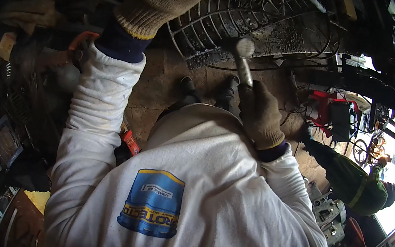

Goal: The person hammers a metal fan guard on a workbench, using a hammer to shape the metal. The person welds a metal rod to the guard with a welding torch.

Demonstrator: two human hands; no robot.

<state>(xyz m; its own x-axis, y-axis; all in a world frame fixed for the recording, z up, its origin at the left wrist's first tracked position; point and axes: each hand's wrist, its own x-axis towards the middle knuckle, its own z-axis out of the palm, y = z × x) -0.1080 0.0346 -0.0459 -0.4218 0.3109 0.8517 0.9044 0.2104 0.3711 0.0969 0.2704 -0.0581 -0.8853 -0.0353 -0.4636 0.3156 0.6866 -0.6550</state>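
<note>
Closest, in the upper left of the frame, the gloved left grip [165, 0] is seen beside the metal grille; its fingers are cut by the upper edge, so it cannot be told whether they are apart or clamped on something. Right of the middle, the gloved right grip [259, 114] is clamped around the handle of a hammer [244, 70]. The hammer's head is seen in front of the table's near edge, and a contact cannot be confirmed.

Behind it, at the top centre, the grille [231, 10] is laid on a dark table [292, 34]. Its bars are already curved and appear to be joined into one frame, so the main shaping can be judged as done. Some hammering is probably left, but how much cannot be judged, as the upper part is cut off and no finished pattern is shown.

Farther, at the right, a red chair [320, 110] is seen on the floor [158, 81], and a co-worker in green [353, 179] is seen below it.
</note>
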